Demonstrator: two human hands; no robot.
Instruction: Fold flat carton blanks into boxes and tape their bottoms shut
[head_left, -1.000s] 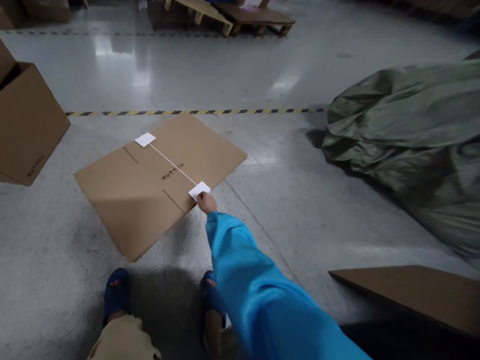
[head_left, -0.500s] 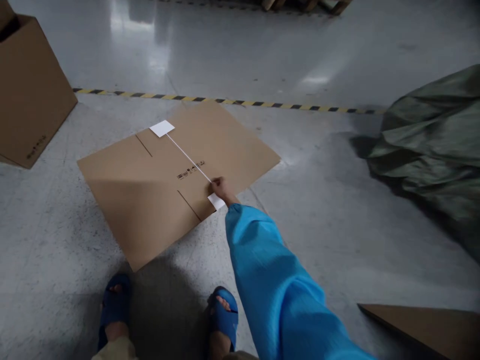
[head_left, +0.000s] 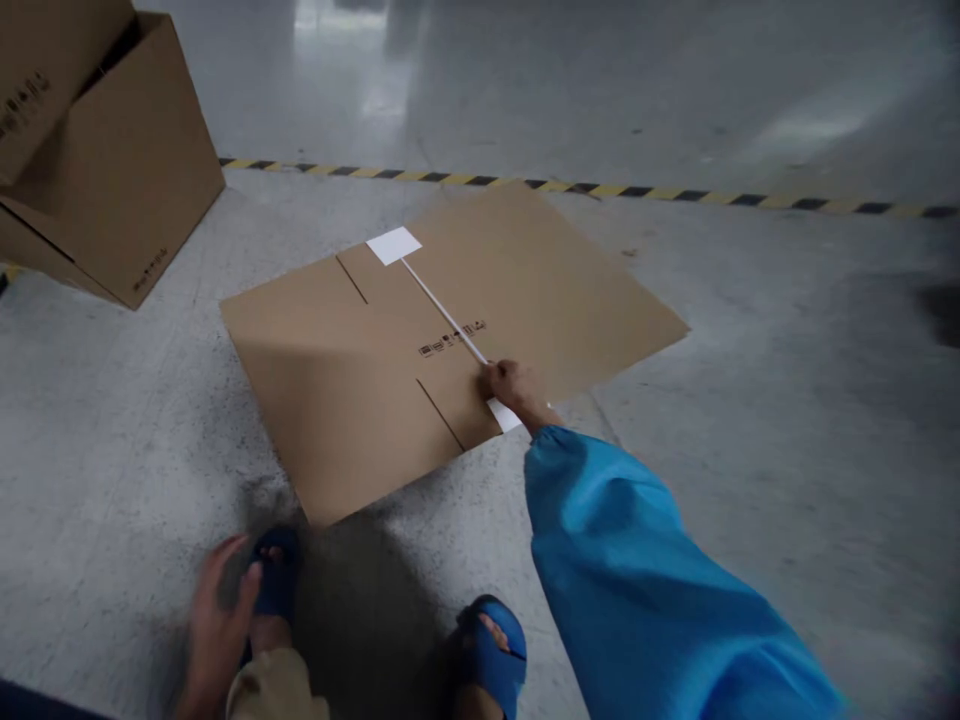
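Note:
A flat brown cardboard sheet (head_left: 337, 400), apparently a folded carton, lies slantwise in front of my feet. A thin white strap (head_left: 442, 308) crosses its middle. One white pad (head_left: 394, 245) sits under the strap at the far edge and another white pad (head_left: 505, 414) at the near edge. My right hand (head_left: 516, 388), in a blue sleeve, is closed around the strap just above the near pad. Low on the left, my left hand (head_left: 217, 620) hangs with thumb and fingers apart, holding nothing, short of the cardboard. It is slightly blurred.
At the upper left stands a brown carton (head_left: 150, 130) with a raised flap. Yellow-and-black floor tape (head_left: 435, 177) runs across behind the cardboard. Below are my feet in blue sandals (head_left: 495, 650) on the grey concrete floor (head_left: 712, 480).
My left hand has come into view at lower left. My right hand still grips the strap. The view has turned left, so the cardboard appears farther right and the green cover has left the picture.

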